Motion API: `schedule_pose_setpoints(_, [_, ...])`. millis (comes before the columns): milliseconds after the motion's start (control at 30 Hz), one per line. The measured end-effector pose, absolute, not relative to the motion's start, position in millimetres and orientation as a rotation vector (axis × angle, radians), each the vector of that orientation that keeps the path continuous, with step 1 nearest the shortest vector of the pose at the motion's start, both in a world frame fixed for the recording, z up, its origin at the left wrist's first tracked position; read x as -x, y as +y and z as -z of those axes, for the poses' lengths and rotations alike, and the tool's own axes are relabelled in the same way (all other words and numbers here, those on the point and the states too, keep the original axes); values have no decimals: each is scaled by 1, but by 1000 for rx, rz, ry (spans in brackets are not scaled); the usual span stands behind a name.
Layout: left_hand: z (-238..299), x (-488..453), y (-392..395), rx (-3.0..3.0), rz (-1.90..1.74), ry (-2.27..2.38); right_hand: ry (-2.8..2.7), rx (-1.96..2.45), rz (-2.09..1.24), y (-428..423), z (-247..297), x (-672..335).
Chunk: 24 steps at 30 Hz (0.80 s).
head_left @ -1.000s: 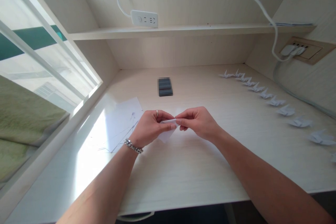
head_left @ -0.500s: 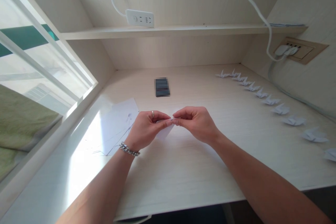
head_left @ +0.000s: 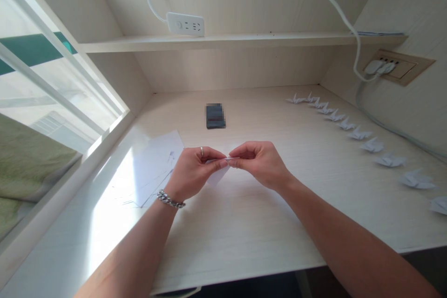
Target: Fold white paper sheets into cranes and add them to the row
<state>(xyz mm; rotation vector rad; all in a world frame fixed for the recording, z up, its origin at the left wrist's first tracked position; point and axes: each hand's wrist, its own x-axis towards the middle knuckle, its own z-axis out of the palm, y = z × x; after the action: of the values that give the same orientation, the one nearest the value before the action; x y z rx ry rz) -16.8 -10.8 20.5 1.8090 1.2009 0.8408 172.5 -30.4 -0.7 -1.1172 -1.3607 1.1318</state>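
Observation:
Between my two hands, over the middle of the desk, is a small piece of folded white paper [head_left: 217, 176]. My left hand [head_left: 195, 170], with a ring and a chain bracelet, pinches it between thumb and forefinger. From the other side my right hand [head_left: 260, 163] pinches the same paper, its fingertips nearly meeting the left ones. A pale flap hangs below the left thumb; the fingers hide most of the folds. White paper sheets [head_left: 153, 163] lie flat on the desk just left of my left hand.
Several folded paper cranes [head_left: 372, 145] stand in a curved row along the right side. A dark, blurred-out rectangular object [head_left: 215, 116] lies beyond my hands. A power strip [head_left: 185, 24] is mounted above the shelf [head_left: 223, 43]; a white cable [head_left: 340, 11] hangs to the wall socket [head_left: 401, 67].
Both hands keep their pinch on the paper and stay almost in place. The whole view has shifted very slightly.

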Motion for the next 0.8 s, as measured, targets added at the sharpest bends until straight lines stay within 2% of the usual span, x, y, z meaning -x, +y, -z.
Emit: schedule_pose_setpoints(800, [-21, 16, -13, -1908, -844, 1238, -1452, 1098, -1018, -32, 3, -172])
